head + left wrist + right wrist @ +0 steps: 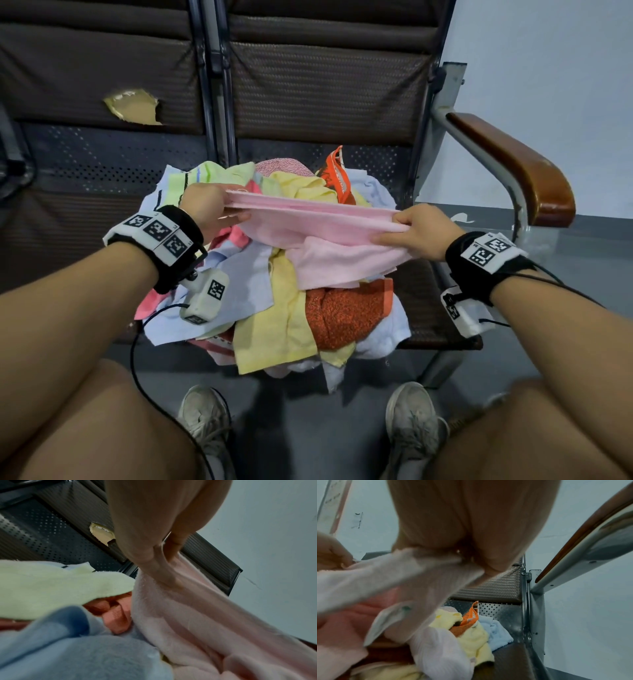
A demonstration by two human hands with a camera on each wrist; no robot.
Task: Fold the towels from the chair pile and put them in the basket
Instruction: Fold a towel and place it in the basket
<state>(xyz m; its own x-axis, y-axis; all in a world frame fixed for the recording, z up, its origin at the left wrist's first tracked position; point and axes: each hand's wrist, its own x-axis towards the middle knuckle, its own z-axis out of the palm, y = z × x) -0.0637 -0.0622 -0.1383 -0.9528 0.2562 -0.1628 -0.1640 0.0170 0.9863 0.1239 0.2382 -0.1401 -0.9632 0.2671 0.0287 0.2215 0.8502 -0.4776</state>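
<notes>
A pale pink towel point(318, 222) is stretched between my two hands above a pile of towels point(281, 308) on the chair seat. My left hand point(219, 209) pinches the towel's left end, with thumb and fingers curled on the cloth point(164, 563). At the other end my right hand point(407, 229) pinches the bunched fabric point(436, 566). The lower half of the pink towel droops onto the pile. The pile holds yellow, light blue, orange and white towels, loosely heaped. No basket is in view.
The chair has a dark woven back point(325, 89) and a brown wooden armrest point(520, 171) on a metal frame at the right. A second seat at the left has a torn patch point(133, 106). My knees and shoes point(205, 421) are near the seat's front edge on grey floor.
</notes>
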